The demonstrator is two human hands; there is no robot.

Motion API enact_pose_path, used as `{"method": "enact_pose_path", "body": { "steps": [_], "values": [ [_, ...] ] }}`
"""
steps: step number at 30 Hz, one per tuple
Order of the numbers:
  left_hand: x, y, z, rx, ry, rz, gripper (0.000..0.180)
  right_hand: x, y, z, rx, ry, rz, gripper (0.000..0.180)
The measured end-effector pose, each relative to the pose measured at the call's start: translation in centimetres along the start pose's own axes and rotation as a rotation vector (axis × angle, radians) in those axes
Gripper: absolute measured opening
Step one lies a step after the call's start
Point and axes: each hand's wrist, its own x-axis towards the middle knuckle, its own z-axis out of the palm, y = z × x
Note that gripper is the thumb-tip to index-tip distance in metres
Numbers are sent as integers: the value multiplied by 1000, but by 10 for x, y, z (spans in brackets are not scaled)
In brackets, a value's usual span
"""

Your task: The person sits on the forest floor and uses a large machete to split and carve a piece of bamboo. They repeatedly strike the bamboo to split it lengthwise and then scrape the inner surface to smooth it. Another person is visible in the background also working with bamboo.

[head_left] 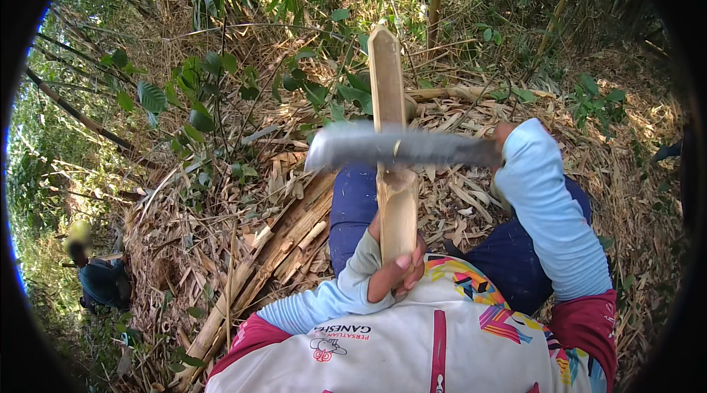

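My left hand (401, 273) is wrapped round the lower end of a split bamboo piece (398, 227), close to my body. The piece stands lengthwise ahead of me, its hollow inner side facing up. Its far end (384, 43) is cut to a blunt point, and a node shows near the middle. In my right hand (504, 134), partly covered by a light blue sleeve, is the handle of a machete. The machete's blade (353, 145) lies across the bamboo above the node and is smeared by motion; whether it touches the bamboo I cannot tell.
Split bamboo lengths (283, 234) lie on the ground at my left. Dry leaves and shavings (471, 124) cover the ground, with leafy plants (202, 95) ahead. An upright cut stalk (436, 6) stands further off. Another person (103, 282) is low at the far left.
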Motion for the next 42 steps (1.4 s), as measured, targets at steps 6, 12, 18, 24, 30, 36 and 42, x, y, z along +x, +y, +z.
{"method": "enact_pose_path", "body": {
  "steps": [6, 12, 18, 24, 30, 36, 42],
  "values": [
    [-5, 0, -25, -62, 9, -10, 64, 18, 106, -24, 218, 685, 216, 17],
    [2, 1, -25, -153, -106, 71, 62, -13, 24, -22, 169, 357, 127, 21],
    [6, 0, -19, -159, -154, 66, 67, -20, 15, -15, 221, 362, -16, 19],
    [8, 1, -15, -123, -163, 27, 74, -29, -1, -24, 132, 245, -118, 27],
    [12, 5, -7, -17, -174, -10, 59, -28, -18, -20, -7, -5, -245, 25],
    [8, 6, -3, 11, -137, -88, 72, -25, -26, -36, -47, -103, -140, 25],
    [6, 9, 1, 75, -161, -119, 76, -17, -24, -50, -174, -167, -18, 33]
  ]
}}
